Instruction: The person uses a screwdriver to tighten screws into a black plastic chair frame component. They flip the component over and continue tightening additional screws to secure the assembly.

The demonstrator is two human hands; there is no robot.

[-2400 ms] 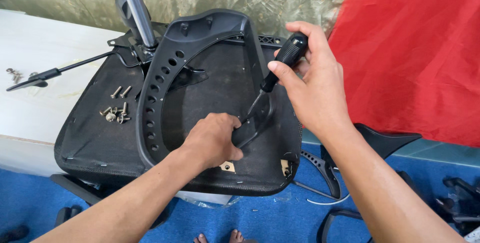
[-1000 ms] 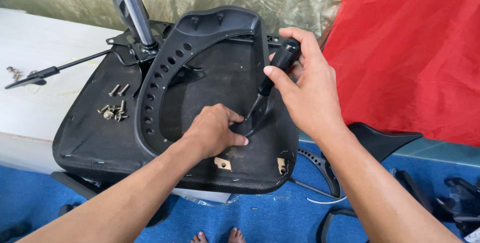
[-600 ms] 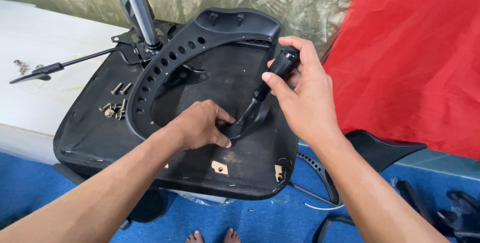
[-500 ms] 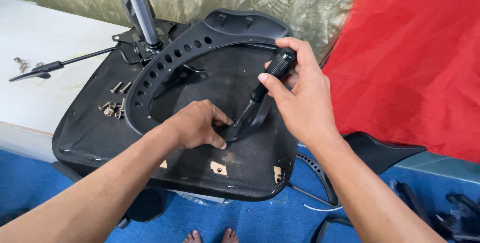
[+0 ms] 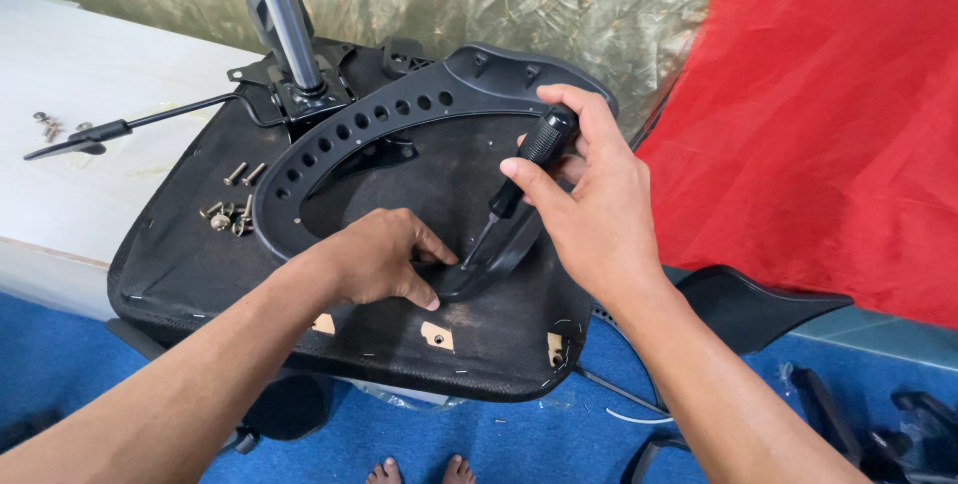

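- The screwdriver (image 5: 527, 167) is gripped tight in the right hand (image 5: 589, 210). Its tip is pressed down at the near end of the black armrest (image 5: 329, 150).
- That end of the armrest is held down by the left hand (image 5: 374, 256), with the fingers curled over it.
- The armrest is laid across the upside-down seat (image 5: 190, 264), which rests on the white table (image 5: 80, 95).
- Since the earliest picture, the screwdriver has been tipped more upright and the right hand has been moved a little higher on the handle. The tool looks to be set in a screw now, but the screw itself is hidden.
- The left hand has been kept on the same spot all along.
- The loose screws (image 5: 232, 207) on the seat have not been touched. The silver post (image 5: 287, 20) is unchanged too.
- More of the floor is seen now, because the camera was moved.
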